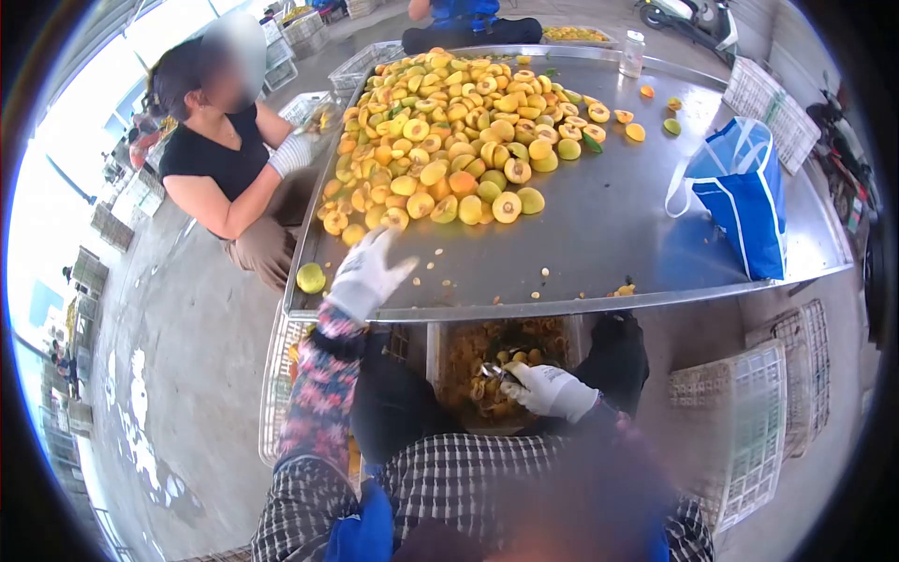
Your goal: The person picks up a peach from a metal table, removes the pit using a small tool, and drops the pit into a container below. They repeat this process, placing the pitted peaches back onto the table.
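My left hand (367, 276), in a white glove, reaches over the near left edge of the metal table (599, 225). Its fingers are stretched out and apart, close to the front of a large pile of halved yellow peaches (435, 140). A greenish whole fruit (311, 276) lies just left of it. Below the table edge, my gloved right hand (552, 391) is closed around a shiny metal hand tool (494, 372), whose exact kind I cannot make out. It is held over a crate (435, 361) containing wet, brownish-yellow fruit pieces.
A blue and white bag (744, 206) and a clear jar (632, 54) stand on the table. At the left sits a co-worker (220, 150) in white gloves; another person (464, 23) is at the far end. White plastic crates (730, 431) stand at the right.
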`<move>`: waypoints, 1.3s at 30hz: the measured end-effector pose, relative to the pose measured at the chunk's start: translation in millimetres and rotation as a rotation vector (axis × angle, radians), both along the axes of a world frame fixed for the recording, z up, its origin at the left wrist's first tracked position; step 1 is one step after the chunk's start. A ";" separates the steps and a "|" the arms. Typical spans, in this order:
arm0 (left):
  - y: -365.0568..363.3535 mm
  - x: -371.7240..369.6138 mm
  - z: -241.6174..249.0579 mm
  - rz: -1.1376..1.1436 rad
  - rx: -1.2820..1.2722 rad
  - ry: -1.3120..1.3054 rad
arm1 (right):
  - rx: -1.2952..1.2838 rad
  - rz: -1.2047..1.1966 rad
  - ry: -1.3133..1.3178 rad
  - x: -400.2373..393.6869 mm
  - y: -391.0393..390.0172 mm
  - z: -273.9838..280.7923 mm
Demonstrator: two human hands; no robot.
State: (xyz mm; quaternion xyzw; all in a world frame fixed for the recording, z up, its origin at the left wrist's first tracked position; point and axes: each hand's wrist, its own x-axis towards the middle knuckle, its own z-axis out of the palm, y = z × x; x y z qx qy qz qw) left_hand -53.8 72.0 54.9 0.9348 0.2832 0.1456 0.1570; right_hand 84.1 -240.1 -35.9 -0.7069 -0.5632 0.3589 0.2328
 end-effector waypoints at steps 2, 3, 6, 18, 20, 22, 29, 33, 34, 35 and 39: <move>-0.2 62.7 -5.2 -0.094 0.080 -0.031 | 0.023 0.019 0.019 2.5 -0.1 5.1; -1.9 94.1 -8.6 -0.130 0.146 -0.019 | -0.007 0.024 0.034 3.9 -0.1 6.6; 5.6 180.6 -47.6 -0.150 0.403 0.011 | -0.024 0.035 0.040 7.9 -1.2 1.3; -13.9 193.2 -55.2 -0.418 -0.117 0.096 | -0.035 -0.041 0.098 2.4 0.7 39.2; -16.8 170.5 -67.4 -0.247 -0.546 -0.257 | 0.144 0.094 0.061 10.7 4.2 -16.0; -19.7 142.8 -69.5 -0.178 -1.508 -0.740 | 0.399 0.283 -0.224 11.9 5.2 -16.6; -82.5 63.2 -17.1 -0.105 -1.985 -1.156 | 0.587 -0.285 0.042 3.1 41.1 74.2; -103.7 55.2 -11.8 -0.123 -1.883 -1.213 | 0.613 -0.317 -0.212 -6.9 65.7 99.5; -106.2 54.5 -10.9 -0.122 -1.877 -1.217 | 0.604 -0.331 -0.283 -11.1 69.0 102.2; -108.9 54.2 -9.6 -0.122 -1.870 -1.221 | 0.567 -0.345 -0.299 -15.8 70.9 103.1; -125.1 51.7 -1.0 -0.007 -1.735 -1.327 | 0.564 -0.343 -0.324 -24.9 75.4 88.3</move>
